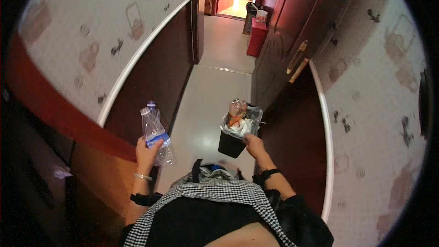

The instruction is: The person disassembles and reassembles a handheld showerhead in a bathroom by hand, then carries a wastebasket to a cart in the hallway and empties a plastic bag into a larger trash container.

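two hands are busy at waist height, just beyond your black-and-white checked apron (219,187). your left hand (145,154) has its grip closed around two clear, crumpled plastic bottles (155,135), one with a blue label and a white cap, the other behind it with a blue cap; both stand roughly upright, tilted a little to the left, close to the dark wood panelling (151,91) of the left wall. your right hand (254,146) has its grip clamped on the near rim of a small black waste bin with a clear plastic liner (231,144). you hold the bin up off the pale tiled floor (206,105), tipped slightly away from you. it is full of crumpled white paper, and a clear plastic bottle with an orange label (237,110) sticks up out of the top. each wrist carries a black strap, and the left also a thin bracelet.

further on, the narrow corridor runs ahead between patterned wallpaper. a dark wooden door with a brass handle (297,57) stands on the right. beyond it a red box (257,36) sits on the floor by the wall, near an open doorway.
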The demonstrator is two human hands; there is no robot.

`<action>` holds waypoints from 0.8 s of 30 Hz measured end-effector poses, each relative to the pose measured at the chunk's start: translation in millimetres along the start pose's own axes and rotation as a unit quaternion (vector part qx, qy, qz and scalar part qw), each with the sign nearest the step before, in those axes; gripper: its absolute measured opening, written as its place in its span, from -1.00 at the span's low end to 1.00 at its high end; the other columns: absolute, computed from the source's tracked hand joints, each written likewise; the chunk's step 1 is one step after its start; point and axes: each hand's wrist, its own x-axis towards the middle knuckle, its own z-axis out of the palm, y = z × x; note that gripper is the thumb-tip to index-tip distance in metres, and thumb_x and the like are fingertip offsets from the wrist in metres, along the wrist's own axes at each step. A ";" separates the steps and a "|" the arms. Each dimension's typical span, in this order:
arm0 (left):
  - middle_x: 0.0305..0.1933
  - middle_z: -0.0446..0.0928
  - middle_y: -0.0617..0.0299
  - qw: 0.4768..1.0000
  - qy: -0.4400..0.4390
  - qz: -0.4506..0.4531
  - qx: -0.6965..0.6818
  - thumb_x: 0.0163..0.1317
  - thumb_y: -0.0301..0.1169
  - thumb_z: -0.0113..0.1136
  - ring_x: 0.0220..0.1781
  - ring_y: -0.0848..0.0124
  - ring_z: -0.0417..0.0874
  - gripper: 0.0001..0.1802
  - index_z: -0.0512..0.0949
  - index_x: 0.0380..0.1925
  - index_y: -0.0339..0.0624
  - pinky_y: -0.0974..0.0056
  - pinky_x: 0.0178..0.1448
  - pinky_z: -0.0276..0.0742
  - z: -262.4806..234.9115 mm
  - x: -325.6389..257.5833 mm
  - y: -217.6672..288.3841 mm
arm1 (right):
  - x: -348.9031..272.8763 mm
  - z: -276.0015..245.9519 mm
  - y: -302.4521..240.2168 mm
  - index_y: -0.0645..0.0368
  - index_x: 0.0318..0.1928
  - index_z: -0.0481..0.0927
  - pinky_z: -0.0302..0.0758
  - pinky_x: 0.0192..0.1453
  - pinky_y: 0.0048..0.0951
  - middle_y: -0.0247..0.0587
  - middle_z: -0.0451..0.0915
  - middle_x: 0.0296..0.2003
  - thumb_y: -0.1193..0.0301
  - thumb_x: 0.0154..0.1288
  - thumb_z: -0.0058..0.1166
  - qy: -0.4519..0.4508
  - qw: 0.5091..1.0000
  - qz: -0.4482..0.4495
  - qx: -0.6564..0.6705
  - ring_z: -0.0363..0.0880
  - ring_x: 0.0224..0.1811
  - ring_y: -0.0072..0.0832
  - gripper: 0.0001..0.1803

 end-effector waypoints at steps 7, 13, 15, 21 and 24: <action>-0.04 0.55 0.08 1.000 0.009 0.003 0.005 -0.01 -0.26 0.43 -0.07 0.28 0.60 -0.57 0.62 -0.17 -0.31 0.25 0.05 0.47 4.9 24.3 17.8 | 80.3 -8.2 -1.3 0.22 -0.32 0.49 0.48 -0.17 -0.10 0.01 0.54 -0.33 0.40 0.17 0.15 -0.047 0.998 -0.019 -0.047 0.54 -0.23 0.01 -0.83; -0.04 0.54 0.05 1.000 -0.003 -0.002 -0.017 -0.02 -0.26 0.43 -0.06 0.27 0.60 -0.55 0.61 -0.18 -0.34 0.26 0.06 0.47 48.7 92.1 34.3 | 150.7 -20.5 11.9 0.17 -0.24 0.55 0.52 -0.14 -0.06 0.04 0.58 -0.23 0.43 0.21 0.04 -0.066 0.996 -0.018 -0.061 0.57 -0.17 0.03 -0.87; -0.05 0.54 0.05 0.999 0.014 0.028 -0.019 -0.03 -0.25 0.43 -0.07 0.26 0.60 -0.55 0.61 -0.19 -0.35 0.26 0.06 0.47 68.3 110.6 21.6 | 161.7 -27.0 17.2 0.19 -0.27 0.54 0.51 -0.14 -0.05 0.06 0.58 -0.25 0.44 0.20 0.04 -0.072 0.996 -0.012 -0.054 0.56 -0.17 0.04 -0.89; -0.05 0.55 0.05 0.996 -0.068 0.057 -0.013 -0.04 -0.27 0.42 -0.04 0.26 0.59 -0.56 0.62 -0.19 -0.34 0.26 0.06 0.48 73.3 159.2 124.8 | 189.0 -43.8 1.7 0.25 -0.33 0.51 0.51 -0.14 -0.07 0.06 0.58 -0.28 0.46 0.19 0.03 -0.075 0.993 0.017 -0.086 0.57 -0.19 0.03 -0.89; -0.06 0.55 0.07 0.991 -0.087 0.097 -0.031 -0.03 -0.28 0.42 -0.07 0.27 0.60 -0.56 0.62 -0.18 -0.33 0.27 0.03 0.49 107.9 202.6 142.4 | 233.9 -45.7 19.8 0.24 -0.32 0.52 0.51 -0.14 -0.07 0.08 0.58 -0.29 0.45 0.19 0.02 -0.029 0.999 -0.011 -0.035 0.58 -0.21 0.03 -0.89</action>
